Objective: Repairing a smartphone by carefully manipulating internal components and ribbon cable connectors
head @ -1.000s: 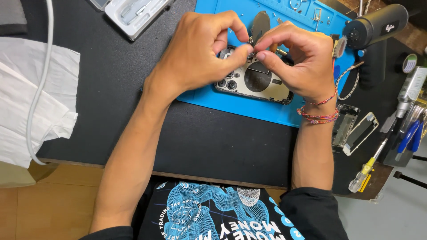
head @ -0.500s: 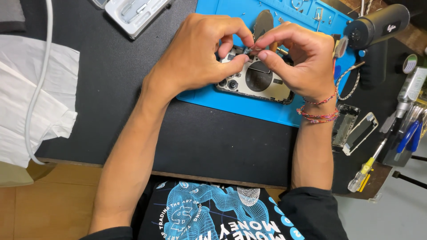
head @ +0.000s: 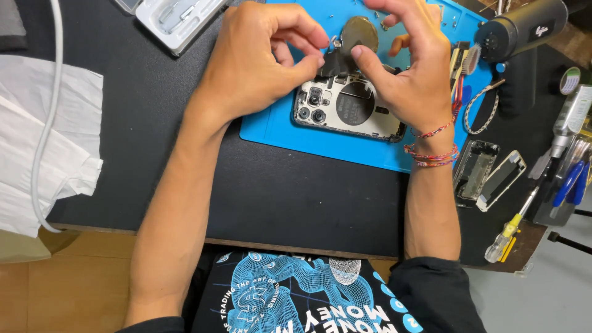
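An opened phone back housing [head: 348, 108], its camera lenses and round charging coil showing, lies on a blue repair mat [head: 271, 132] that rests on the black tabletop [head: 185, 172]. The left hand [head: 253, 61] sits over the housing's upper left corner, its thumb and forefinger pinched closed on a thin black flexible strip [head: 333, 63] that stands up from the top edge of the housing. The right hand [head: 410, 74] covers the housing's right end; its thumb presses against the same black strip from the other side, while its remaining fingers are loosely spread and raised, gripping nothing that can be made out. A round grey disc [head: 359, 34] shows just above the strip, between the two hands; whether it is joined to the strip cannot be told. Braided bracelets [head: 431, 153] circle the right wrist. Right of the housing, off the mat, lie two small clear-edged frames [head: 487, 174], and further right a yellow-handled screwdriver [head: 507, 234] and blue-handled tools [head: 570, 182]. Up and right of the housing lies a black cylindrical device [head: 524, 24]. Far left of the housing lie white paper sheets [head: 43, 148] with a white cable [head: 52, 92] across them, and up-left sits a white tray [head: 179, 15].
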